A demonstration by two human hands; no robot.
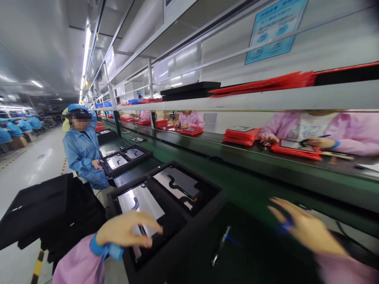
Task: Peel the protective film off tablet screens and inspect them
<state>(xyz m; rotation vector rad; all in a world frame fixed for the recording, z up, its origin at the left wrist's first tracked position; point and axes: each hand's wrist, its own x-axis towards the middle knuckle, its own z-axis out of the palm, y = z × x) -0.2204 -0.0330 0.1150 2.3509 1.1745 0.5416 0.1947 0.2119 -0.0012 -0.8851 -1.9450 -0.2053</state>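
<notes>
Left hand (126, 230) hovers fingers spread, holding nothing, right over the near-left pocket of the black tray (166, 213), whose long side runs left to right. Right hand (304, 230) is open too, well off right over the green belt (251, 189).

Wide factory hall here, and a long green conveyor belt (237, 185) runs from five o'clock up toward ten o'clock, shrinking into the distance. Above it, a metal shelf rail (254, 100) carries red trays (266, 83) at two o'clock and black trays (189, 90) near twelve. A blue poster (274, 29) hangs on the pale wall at one o'clock. Fluorescent tube lights (86, 49) line the ceiling at eleven o'clock, bright and glaring. The shiny pale floor (32, 165) spreads out at nine o'clock, with a yellow-and-black striped line (38, 266) at seven. A stack of black trays (44, 209) sits at eight o'clock beside the line.
</notes>
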